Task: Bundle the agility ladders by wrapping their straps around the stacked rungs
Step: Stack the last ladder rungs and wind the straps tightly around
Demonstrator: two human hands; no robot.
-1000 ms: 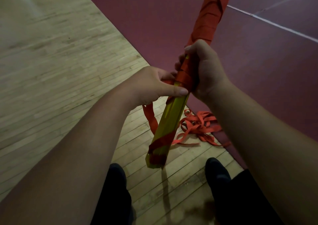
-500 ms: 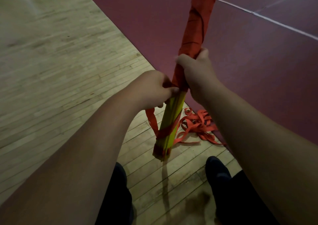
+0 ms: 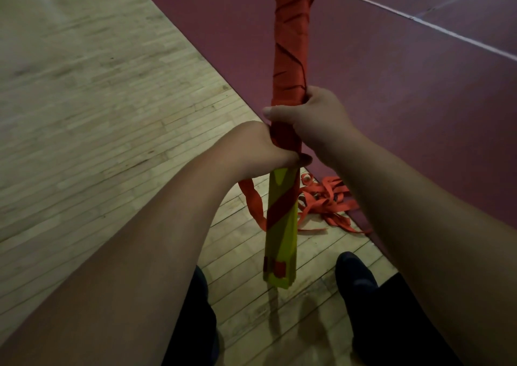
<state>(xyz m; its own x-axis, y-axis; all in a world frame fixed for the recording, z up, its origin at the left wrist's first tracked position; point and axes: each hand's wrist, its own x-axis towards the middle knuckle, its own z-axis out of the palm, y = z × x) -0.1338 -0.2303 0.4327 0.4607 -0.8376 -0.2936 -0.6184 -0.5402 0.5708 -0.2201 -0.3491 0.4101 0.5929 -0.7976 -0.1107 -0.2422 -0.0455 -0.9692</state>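
Pale wooden floor (image 3: 98, 99) fills the left of the scene. Over it reaches the left hand (image 3: 260, 147), its fingers curled round the stacked rungs (image 3: 279, 239) with the thumb laid across the front. A slack loop (image 3: 253, 202) of orange strap hangs from beneath this hand, just left of the stack, and then crosses the yellow face once on the slant.

The stack is held off the floor, its long axis running from the near end by the shoes up and away to the far end. The far part is already covered in wound strap (image 3: 291, 43). Everything nearer than the hands is bare yellow, except for that one slanting turn.

The right hand (image 3: 313, 116) is clamped on the wrapped part, touching the left hand on its far side. The unwrapped stretch therefore lies nearest the left hand, and the next turns probably have to travel that way.

To the right, more strap lies in a tangled pile (image 3: 327, 202) at the edge of the maroon floor (image 3: 419, 99).
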